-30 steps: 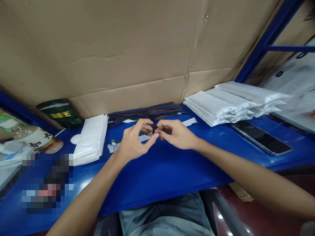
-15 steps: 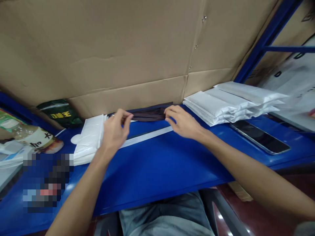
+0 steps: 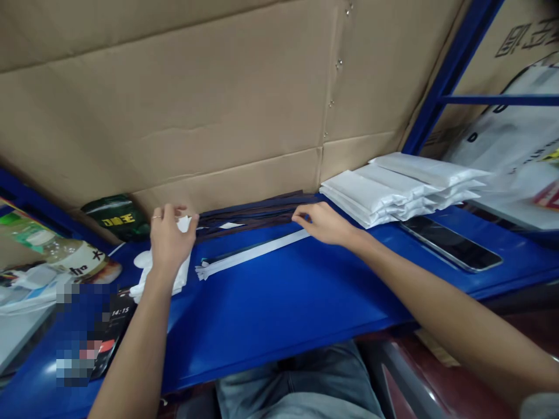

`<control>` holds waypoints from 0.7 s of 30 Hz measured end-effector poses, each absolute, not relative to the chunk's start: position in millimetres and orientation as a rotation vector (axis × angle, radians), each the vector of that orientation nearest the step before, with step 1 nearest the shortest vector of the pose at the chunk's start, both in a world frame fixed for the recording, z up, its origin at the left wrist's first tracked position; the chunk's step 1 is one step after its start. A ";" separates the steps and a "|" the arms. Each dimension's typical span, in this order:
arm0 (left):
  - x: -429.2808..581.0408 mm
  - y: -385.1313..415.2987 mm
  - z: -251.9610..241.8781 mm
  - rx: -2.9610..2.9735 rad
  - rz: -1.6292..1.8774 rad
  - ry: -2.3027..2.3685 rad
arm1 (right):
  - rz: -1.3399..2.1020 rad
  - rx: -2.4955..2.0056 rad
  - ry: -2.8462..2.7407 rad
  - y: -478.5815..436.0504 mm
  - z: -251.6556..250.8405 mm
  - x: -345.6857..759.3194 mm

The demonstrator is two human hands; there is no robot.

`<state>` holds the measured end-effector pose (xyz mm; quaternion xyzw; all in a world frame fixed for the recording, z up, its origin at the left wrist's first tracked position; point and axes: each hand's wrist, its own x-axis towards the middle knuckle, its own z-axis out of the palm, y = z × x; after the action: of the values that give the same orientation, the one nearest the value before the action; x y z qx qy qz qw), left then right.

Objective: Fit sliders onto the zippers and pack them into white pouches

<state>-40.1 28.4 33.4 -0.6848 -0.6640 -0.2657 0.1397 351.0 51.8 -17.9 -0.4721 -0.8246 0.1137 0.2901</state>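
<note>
A pile of dark zippers (image 3: 255,210) lies along the foot of the cardboard wall on the blue table (image 3: 283,297). My left hand (image 3: 169,238) pinches the left end of one of them, above a stack of white plastic bags (image 3: 183,273). My right hand (image 3: 321,223) pinches the right end of the same pile. A white zipper (image 3: 251,254) lies flat on the table just in front of the dark ones, between my hands.
A stack of white packets (image 3: 399,186) sits at the right, with a phone (image 3: 449,244) in front of it. A green packet (image 3: 114,216) and a bottle (image 3: 65,256) lie at the left. A second phone (image 3: 114,331) lies near the front left edge.
My hands parted from a shared pinch at the centre and reached back to the dark zipper pile. The left hand moved further left. The white zipper lies in full view.
</note>
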 end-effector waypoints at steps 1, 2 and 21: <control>-28.0 25.7 32.5 -2.048 -0.824 -1.866 | 0.350 -1.190 -2.204 48.9 -19.1 346.5; -15.6 22.8 30.6 -2.128 -0.892 -1.815 | 0.389 -1.120 -2.208 45.4 -20.2 341.9; 63.0 -10.1 15.4 -2.704 -0.501 -1.401 | 0.506 -0.962 -2.210 10.5 -14.2 306.7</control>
<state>63.0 -10.1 15.4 -0.8758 -0.4538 -0.1622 0.0274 306.7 10.5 -14.2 -0.3684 -0.8462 0.1939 0.3327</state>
